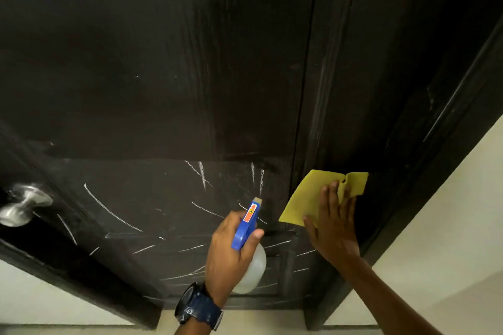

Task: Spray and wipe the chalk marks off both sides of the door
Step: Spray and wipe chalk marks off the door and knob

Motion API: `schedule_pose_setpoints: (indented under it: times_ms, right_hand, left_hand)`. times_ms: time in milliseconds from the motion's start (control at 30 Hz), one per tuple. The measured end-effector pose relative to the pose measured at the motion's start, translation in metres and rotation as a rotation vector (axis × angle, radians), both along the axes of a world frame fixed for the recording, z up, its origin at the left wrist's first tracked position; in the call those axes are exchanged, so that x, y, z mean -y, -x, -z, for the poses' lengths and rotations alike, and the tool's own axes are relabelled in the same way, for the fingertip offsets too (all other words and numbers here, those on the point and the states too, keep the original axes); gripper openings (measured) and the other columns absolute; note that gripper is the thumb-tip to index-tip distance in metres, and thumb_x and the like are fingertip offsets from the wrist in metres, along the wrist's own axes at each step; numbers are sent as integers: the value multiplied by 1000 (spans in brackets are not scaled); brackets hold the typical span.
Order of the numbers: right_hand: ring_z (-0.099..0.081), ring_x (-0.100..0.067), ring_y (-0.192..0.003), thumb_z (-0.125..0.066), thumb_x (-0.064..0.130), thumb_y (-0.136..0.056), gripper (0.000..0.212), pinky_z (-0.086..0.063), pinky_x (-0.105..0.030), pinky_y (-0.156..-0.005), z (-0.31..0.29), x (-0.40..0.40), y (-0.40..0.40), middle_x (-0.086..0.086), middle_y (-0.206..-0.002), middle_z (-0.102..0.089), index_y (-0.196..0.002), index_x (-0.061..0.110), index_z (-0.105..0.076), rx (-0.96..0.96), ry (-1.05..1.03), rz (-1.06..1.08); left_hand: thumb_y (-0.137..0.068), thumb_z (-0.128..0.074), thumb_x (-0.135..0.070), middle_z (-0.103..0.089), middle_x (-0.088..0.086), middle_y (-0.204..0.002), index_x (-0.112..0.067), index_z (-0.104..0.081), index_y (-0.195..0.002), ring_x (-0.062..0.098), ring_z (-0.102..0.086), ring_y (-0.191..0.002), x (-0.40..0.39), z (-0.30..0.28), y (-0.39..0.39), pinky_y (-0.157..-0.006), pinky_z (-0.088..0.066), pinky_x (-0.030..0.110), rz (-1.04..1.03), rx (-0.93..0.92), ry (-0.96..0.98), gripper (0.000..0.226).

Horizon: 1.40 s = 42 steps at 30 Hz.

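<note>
A dark wooden door (168,68) fills the view. White chalk marks (111,212) streak its lower half; the upper panel looks mostly bare. My left hand (231,250) grips a spray bottle (249,226) with a blue head and a clear body, its nozzle aimed at the door. My right hand (333,223) presses a yellow cloth (307,196) flat against the door's right stile with straight fingers.
A silver door knob (20,205) sticks out at the left edge. The dark door frame (441,128) runs along the right, beside a pale wall (446,228). Light floor (239,321) shows under the door. A dark watch (197,306) sits on my left wrist.
</note>
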State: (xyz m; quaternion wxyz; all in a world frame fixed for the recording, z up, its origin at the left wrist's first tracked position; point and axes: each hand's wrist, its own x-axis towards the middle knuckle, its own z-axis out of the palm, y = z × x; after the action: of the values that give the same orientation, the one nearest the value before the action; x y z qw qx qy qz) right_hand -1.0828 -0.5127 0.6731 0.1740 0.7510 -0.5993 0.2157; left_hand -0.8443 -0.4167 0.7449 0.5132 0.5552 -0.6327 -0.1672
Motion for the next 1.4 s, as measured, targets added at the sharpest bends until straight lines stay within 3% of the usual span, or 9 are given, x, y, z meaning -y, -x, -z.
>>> schedule_pose_setpoints:
  times_ms: [200,267,367,533,733,867,1100,1267,1400]
  right_hand:
    - [7,-43,-152,-14,51,-105,67,-4,-62,-119,-31,24,20,-12,-168,9,-155,7,-22,-200,165,-195]
    - [-2,-44,-150,-24,53,-103,66,-12,-66,-117,-47,32,15,-10,-167,-6,-156,13,-23,-273,239,-235]
    - [-4,-39,-152,-37,55,-96,80,-5,-62,-119,-67,46,11,-4,-162,-19,-161,16,-10,-454,377,-265]
    - [-13,-34,-151,-35,50,-100,73,-13,-58,-119,-113,62,5,0,-166,-15,-161,17,-12,-763,529,-502]
    - [0,-33,-154,-36,62,-98,89,-7,-53,-123,-169,68,-40,-5,-169,-6,-161,9,-1,-1111,527,-742]
    - [15,-42,-151,-31,64,-99,93,5,-57,-122,-169,63,-118,-14,-167,5,-158,5,9,-1278,467,-843]
    - [14,-45,-151,-31,62,-101,88,9,-61,-121,-155,50,-255,-15,-168,-5,-158,3,1,-1265,514,-950]
    - [20,-46,-149,-29,62,-101,89,14,-62,-119,-154,45,-346,-17,-168,-1,-158,3,5,-1255,543,-953]
    - [21,-48,-148,-28,62,-100,89,10,-62,-120,-151,35,-420,-19,-167,1,-158,3,4,-1215,556,-941]
  left_hand:
    - [-91,-43,-72,-62,-8,-90,-10,-65,-107,7,-62,-86,-11,6,13,-71,-44,8,-38,-35,-3,68]
    - [-91,-41,-73,-61,-9,-88,-12,-64,-105,8,-62,-85,-15,9,10,-70,-45,9,-67,-54,-8,67]
    - [-91,-40,-75,-59,-17,-86,-30,-58,-102,3,-61,-85,-22,10,0,-69,-44,6,-132,-67,12,50]
    - [-90,-37,-75,-58,-16,-82,-34,-53,-104,-4,-59,-83,-30,9,-21,-69,-43,3,-221,-117,42,47]
    - [-89,-38,-77,-57,-31,-90,-39,-50,-99,-3,-59,-80,-37,11,-46,-67,-42,2,-270,-211,46,41]
    - [-91,-38,-74,-59,-28,-92,-24,-57,-99,-2,-60,-81,-43,9,-68,-69,-42,3,-302,-239,74,55]
    - [-93,-41,-71,-59,-19,-88,-20,-61,-101,7,-60,-77,-61,1,-144,-68,-42,8,-398,-190,104,55]
    - [-93,-41,-69,-56,-21,-87,-37,-53,-101,3,-58,-76,-78,-13,-219,-67,-40,7,-481,-159,128,36]
    - [-93,-41,-69,-57,-18,-88,-25,-57,-103,3,-59,-80,-82,-13,-289,-70,-40,6,-481,-141,128,48]
